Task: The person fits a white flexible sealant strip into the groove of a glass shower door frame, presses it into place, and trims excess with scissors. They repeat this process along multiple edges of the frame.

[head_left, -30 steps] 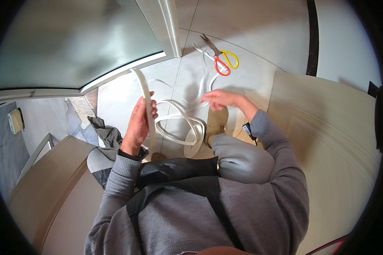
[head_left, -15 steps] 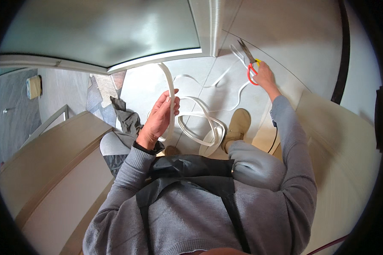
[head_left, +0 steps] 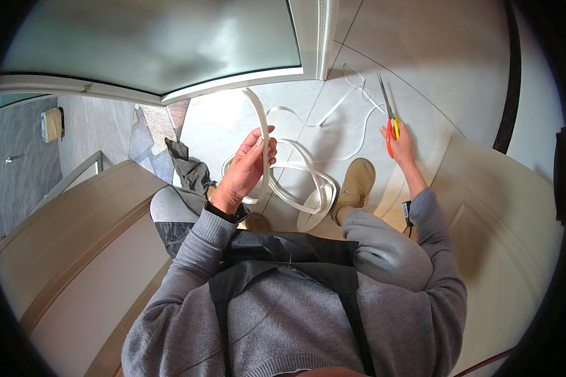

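Observation:
My left hand (head_left: 246,168) is closed round a flexible white strip (head_left: 263,135), which arches up from its fingers toward the door frame. The rest of the strip lies in loose coils (head_left: 292,202) on the floor between my feet. Off to the right, my right hand (head_left: 401,147) grips scissors (head_left: 390,122) with red and yellow handles. Their dark blades point away from me and look nearly together. A thin white strand (head_left: 358,141) runs from the coils up to beside the scissors; whether it touches them I cannot tell.
A frosted glass door (head_left: 151,44) with a white frame stands ahead on the left. Wooden panels (head_left: 82,213) rise at the left, and a pale panelled door (head_left: 490,226) at the right. Dark cloth (head_left: 187,166) hangs by my left knee. My shoe (head_left: 356,182) is beside the coils.
My right hand has come nearer to me, and the scissors have turned so their blades point more straight ahead. The blades look closer together. My left hand has shifted slightly right, still holding the strip.

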Tool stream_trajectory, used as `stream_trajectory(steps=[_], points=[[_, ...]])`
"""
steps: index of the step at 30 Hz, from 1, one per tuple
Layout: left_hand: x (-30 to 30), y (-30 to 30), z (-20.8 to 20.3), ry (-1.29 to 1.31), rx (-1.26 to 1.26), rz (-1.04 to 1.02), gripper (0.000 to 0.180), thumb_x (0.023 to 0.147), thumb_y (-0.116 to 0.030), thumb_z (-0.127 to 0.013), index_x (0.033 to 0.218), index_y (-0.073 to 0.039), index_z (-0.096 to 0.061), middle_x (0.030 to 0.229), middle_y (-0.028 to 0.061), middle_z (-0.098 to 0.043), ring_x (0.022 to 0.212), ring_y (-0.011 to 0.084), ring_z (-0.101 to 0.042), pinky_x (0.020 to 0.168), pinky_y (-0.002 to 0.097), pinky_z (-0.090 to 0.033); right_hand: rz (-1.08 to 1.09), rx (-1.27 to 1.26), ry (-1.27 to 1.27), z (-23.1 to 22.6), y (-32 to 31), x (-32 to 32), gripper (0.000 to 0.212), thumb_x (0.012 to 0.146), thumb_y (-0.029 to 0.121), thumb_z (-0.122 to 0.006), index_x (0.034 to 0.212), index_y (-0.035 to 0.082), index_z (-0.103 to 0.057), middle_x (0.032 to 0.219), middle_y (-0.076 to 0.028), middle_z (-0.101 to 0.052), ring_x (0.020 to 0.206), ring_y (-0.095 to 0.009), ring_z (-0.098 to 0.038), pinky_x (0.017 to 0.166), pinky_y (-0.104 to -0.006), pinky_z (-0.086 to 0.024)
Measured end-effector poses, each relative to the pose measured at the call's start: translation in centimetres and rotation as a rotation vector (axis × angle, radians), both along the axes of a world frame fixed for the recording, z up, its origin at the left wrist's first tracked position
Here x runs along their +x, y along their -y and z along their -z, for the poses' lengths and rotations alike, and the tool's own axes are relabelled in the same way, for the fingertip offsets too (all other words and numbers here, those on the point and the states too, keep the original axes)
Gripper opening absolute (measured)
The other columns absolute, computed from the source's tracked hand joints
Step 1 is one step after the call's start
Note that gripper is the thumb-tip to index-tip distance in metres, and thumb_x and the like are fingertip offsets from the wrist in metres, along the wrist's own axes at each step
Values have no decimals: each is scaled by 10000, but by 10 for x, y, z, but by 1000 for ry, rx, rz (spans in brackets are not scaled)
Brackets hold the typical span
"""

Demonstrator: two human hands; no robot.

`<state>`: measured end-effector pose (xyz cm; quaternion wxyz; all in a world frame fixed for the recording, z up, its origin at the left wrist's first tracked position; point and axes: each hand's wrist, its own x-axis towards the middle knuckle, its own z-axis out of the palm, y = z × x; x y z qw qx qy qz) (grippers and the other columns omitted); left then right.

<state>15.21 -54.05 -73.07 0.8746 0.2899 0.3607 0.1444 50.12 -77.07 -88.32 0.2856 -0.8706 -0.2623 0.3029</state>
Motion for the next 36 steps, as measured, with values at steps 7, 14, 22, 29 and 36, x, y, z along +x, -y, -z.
stream_trajectory(steps=[7, 14, 22, 29, 36], points=[[-3, -2, -4, 23, 24, 7, 290, 1003, -226, -649, 1263, -126, -569, 1031, -23, -596, 925, 92, -548, 845, 265, -471, 36, -313, 311, 60, 60, -20, 565, 861, 471, -738, 1121, -11, -596, 1046, -238, -638, 980, -408, -628, 815, -503, -492], [-6, -10, -16, -2, 117, 38, 281, 1027, -273, -612, 1260, -123, -561, 1010, -25, -589, 920, 90, -543, 863, 266, -467, -353, -220, 550, -17, -3, -23, 626, 840, 311, -780, 1303, -12, -510, 1282, -214, -558, 1206, -406, -515, 1025, -497, -407], [-7, 5, -18, 1, 96, 7, 275, 1061, -253, -547, 1293, -104, -538, 979, -25, -551, 894, 94, -513, 852, 272, -453, -605, 528, -811, -121, -190, -134, 378, 1028, 320, -548, 1266, 28, -577, 904, -68, -623, 865, -163, -612, 817, -329, -496], [-22, 6, 6, -110, -1, -322, 275, 1052, -294, -571, 1232, -86, -554, 923, -19, -515, 824, 97, -475, 778, 264, -440, -366, 58, -832, -115, -167, -182, 274, 1021, 274, -556, 892, 41, -621, 649, 44, -448, 526, -54, -368, 455, -260, -297], [-32, 16, 17, -126, -146, -168, 278, 1051, -312, -569, 1188, -71, -594, 880, -25, -517, 769, 95, -467, 734, 259, -452, -300, -130, -1066, -115, -137, -178, 245, 1041, 262, -523, 944, 52, -605, 640, 64, -411, 498, -41, -333, 435, -238, -255]])
